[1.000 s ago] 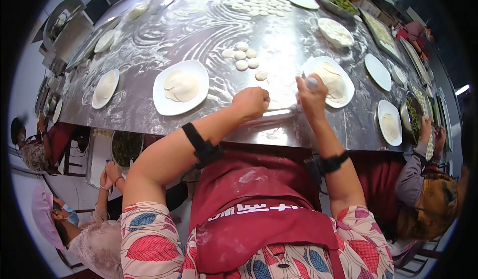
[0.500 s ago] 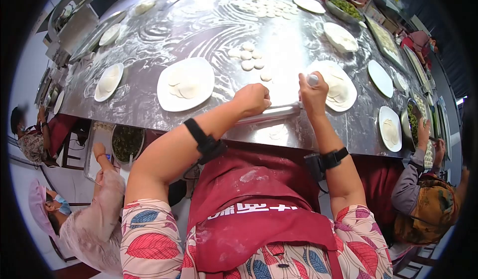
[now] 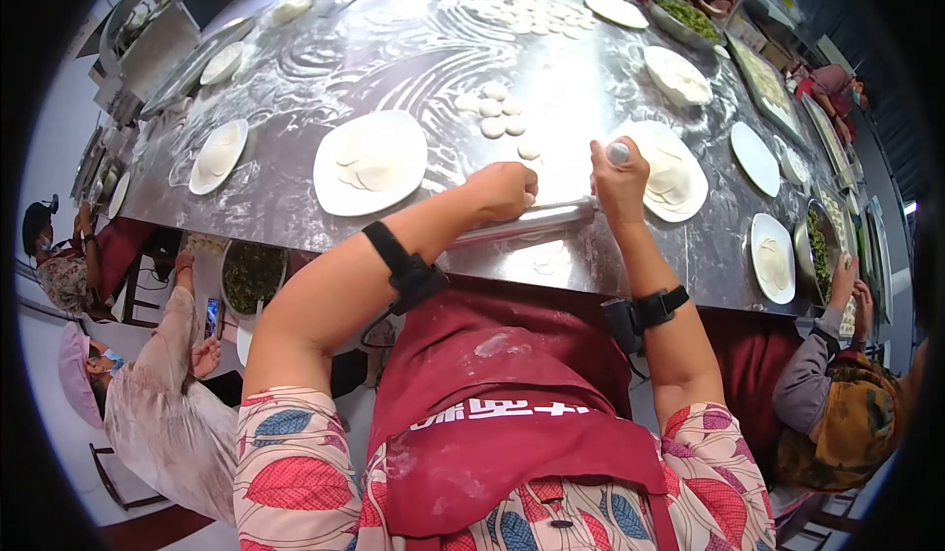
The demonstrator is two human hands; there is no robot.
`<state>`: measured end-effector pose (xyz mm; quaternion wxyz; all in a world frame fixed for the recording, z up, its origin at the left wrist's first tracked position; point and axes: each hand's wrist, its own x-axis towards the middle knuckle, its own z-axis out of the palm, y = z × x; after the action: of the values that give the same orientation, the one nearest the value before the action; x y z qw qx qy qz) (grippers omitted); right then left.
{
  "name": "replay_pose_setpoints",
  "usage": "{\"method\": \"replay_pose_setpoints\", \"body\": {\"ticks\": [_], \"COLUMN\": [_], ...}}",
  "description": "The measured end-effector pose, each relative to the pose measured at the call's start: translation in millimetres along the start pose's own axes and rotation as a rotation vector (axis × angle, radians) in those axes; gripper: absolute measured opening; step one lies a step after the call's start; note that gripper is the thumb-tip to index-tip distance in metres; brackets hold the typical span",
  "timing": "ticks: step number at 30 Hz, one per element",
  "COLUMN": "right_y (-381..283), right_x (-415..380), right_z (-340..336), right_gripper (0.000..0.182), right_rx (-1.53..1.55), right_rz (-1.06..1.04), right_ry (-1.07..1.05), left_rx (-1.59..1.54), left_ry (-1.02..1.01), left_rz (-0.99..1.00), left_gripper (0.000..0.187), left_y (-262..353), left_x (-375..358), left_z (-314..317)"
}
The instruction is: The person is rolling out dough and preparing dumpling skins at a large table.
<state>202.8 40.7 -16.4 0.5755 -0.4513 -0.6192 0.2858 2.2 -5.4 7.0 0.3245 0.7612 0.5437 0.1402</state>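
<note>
A floured steel table (image 3: 295, 197) carries plates of wrappers (image 3: 370, 161) (several), loose dough discs (image 3: 498, 116) and a rolling pin (image 3: 527, 222).

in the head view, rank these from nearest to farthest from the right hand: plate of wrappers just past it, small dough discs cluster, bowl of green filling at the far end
1. Plate of wrappers, just beyond the right hand.
2. Dough discs cluster, up and to its left.
3. Bowl of green filling, far end of the table.
</note>
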Motion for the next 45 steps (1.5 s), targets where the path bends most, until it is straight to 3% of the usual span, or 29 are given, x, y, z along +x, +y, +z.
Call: {"method": "replay_pose_setpoints", "body": {"ticks": [5,9,10,12,13,15,18,20,23,25,27,30,34,38,42,45], "right_y": [-36.2,-36.6,-38.3,-4.4,-15.1,-5.9,-12.2,-33.0,-43.5,-38.5,-3.5,1.1,-36.9,-46.4,-13.3,-3.5], "right_x": [-55.3,-70.5,-54.6,-15.5,-2.9,11.6,-14.4,-50.7,-72.6,-47.2,-11.6,4.5,-46.7,-70.7,-12.5,1.6], "right_z": [-34.3,-41.9,-32.5,-11.4,-0.8,10.8,-11.2,-31.7,-39.8,-28.1,-9.0,3.9,-28.8,-40.1,-9.5,0.4], "right_gripper": [0.020,0.019,0.019,0.019,0.019,0.018,0.018,0.017,0.015,0.016,0.020,0.022,0.022,0.021,0.020,0.018], "right_rx": [0.063,0.100,0.085,-0.038,-0.002,-0.090,-0.030,0.049,0.169,0.080,-0.031,-0.021,0.047,0.111,-0.032,-0.012], "right_rz": [0.174,0.154,0.192,-0.033,0.096,0.036,0.038,0.151,0.180,0.179,-0.008,0.024,0.158,0.164,0.040,0.048], "right_ry": [0.036,0.038,0.050,0.044,0.000,-0.007,0.014,0.038,0.051,0.047,0.025,-0.006,0.023,0.042,0.011,-0.011], "left_rx": [-0.009,-0.468,-0.325,-0.039,0.001,0.077,0.065,0.050,-0.254,-0.190,-0.106,0.045,0.124,-0.285,0.036,0.025], "left_ry": [-0.031,-0.173,-0.138,-0.050,-0.032,0.009,-0.041,-0.039,-0.158,-0.147,-0.088,0.021,-0.041,-0.190,-0.025,0.013], "left_rz": [0.053,-0.187,-0.107,0.057,0.049,0.035,0.052,0.033,-0.091,-0.046,-0.015,0.005,0.077,-0.126,0.038,-0.015], "left_gripper": [0.015,0.017,0.017,0.017,0.018,0.019,0.017,0.014,0.015,0.015,0.015,0.017,0.014,0.013,0.017,0.022], "left_y": [-8.9,-19.0,-16.0,-7.2,-5.3,-2.3,-6.5,-6.8,-11.9,-5.4,-1.1,-5.2,-7.0,-7.0,1.7,1.4], "left_x": [-4.3,-9.7,-9.2,-4.4,-1.1,6.9,3.9,-1.8,-8.4,-8.7,-4.9,7.0,0.8,-9.5,-4.0,10.0], "left_z": [-2.3,-0.5,-0.8,-5.2,-4.3,-2.4,-0.2,-1.2,-2.3,-2.8,-5.4,3.0,2.6,1.5,0.2,8.5]}}
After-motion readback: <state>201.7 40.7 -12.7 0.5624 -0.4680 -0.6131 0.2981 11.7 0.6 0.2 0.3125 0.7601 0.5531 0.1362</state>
